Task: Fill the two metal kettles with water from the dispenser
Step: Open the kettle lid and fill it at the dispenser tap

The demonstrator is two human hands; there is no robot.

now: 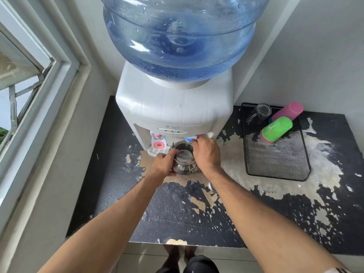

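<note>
- So the metal kettle [184,161] sits lid-off right in front of the dispenser [173,113], with its open mouth under the blue tap [190,139] on the right side. You can look straight down into it and see a perforated strainer inside.
- Left hand [164,164] is on the kettle's left side, fingers [171,154] wrapped around the body near the rim, so it's grasping the kettle.
- Right hand [206,154] is just right of the kettle, reaching up to the blue tap. Its fingers are curled around the tap lever, but I can't tell if water is actually coming out.
- The red tap [157,139] is off to the left of the kettle with nobody touching it.
- On top of the dispenser is a big blue water bottle [181,36], upside down.
- There's a small bit of shiny metal [211,187] peeking out from under the right forearm, nearer than the kettle. Too hidden to say what it is.
- Everything sits on a black tabletop [177,217] with the coating peeled off in big pale patches.
- Far right on the tabletop is a black mesh tray [279,160] holding a green cup [277,128] and a pink cup [287,111] lying tilted, plus a clear glass mug [260,113] at the far left corner of the tray.
- A window frame [45,91] runs along the left side, and tiled floor [141,257] shows at the near edge.
</note>
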